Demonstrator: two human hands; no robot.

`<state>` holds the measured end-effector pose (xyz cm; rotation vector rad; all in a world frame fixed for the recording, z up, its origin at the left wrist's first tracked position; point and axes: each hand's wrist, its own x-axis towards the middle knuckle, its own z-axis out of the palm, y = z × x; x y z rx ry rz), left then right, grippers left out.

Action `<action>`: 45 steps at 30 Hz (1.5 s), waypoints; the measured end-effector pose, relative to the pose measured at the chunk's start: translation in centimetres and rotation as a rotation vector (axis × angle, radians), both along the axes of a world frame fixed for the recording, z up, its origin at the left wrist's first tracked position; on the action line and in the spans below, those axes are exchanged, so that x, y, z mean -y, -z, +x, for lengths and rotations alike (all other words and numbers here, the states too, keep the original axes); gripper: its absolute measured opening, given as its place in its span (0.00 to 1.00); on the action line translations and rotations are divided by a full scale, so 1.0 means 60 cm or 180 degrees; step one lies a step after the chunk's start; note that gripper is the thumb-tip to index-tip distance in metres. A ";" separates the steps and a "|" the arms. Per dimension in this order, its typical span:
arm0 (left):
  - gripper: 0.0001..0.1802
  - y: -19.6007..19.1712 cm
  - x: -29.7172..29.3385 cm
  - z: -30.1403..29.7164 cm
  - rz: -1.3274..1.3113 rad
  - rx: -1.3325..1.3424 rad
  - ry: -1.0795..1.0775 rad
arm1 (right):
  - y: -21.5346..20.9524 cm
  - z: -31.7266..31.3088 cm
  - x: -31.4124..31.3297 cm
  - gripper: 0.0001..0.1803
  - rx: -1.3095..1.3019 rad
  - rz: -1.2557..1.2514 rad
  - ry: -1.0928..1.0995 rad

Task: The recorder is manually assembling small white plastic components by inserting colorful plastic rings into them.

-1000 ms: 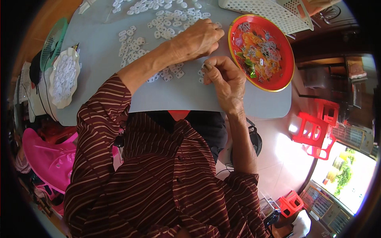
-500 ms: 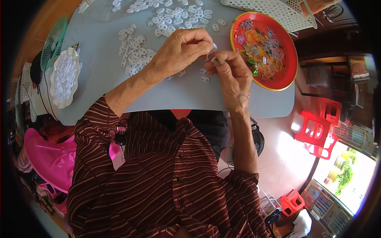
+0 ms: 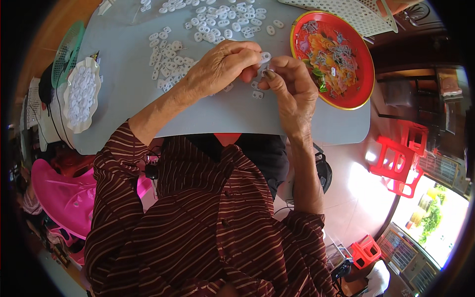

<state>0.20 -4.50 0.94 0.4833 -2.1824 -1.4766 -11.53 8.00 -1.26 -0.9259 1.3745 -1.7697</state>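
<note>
My left hand (image 3: 225, 67) pinches a small white oval plastic piece with holes (image 3: 265, 57) between thumb and fingertips above the table. Close beside it, my right hand (image 3: 295, 91) has its thumb and forefinger drawn together just below the piece; what they hold, if anything, is too small to make out. Beneath the fingers a few similar white two-hole pieces (image 3: 258, 94) lie on the grey table (image 3: 225, 116). More white pieces (image 3: 170, 62) are spread left of my left hand, and another group (image 3: 222, 20) lies beyond it.
On the right stands a red flower-patterned tray (image 3: 365, 91) holding small metal parts and a green wrapper. A white perforated basket (image 3: 341, 20) is behind it, with another person's hand (image 3: 393, 6) at its edge. A scalloped white dish (image 3: 71, 111) of white pieces sits far left.
The white piece in my left hand has turned so that its holes show. My right fingertips have come up closer to it. The view has shifted slightly.
</note>
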 end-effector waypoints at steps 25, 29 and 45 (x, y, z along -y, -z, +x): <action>0.08 0.011 -0.010 0.001 -0.0030 -0.0037 0.0161 | -0.004 0.011 0.000 0.17 -0.0248 0.0111 -0.0016; 0.07 0.014 -0.005 0.001 -0.0290 -0.0077 0.0281 | 0.002 0.014 0.000 0.22 -0.0411 0.0032 -0.0008; 0.13 0.017 -0.026 0.013 -0.0002 0.0143 0.0336 | 0.005 0.020 -0.009 0.13 -0.1406 0.0244 0.0276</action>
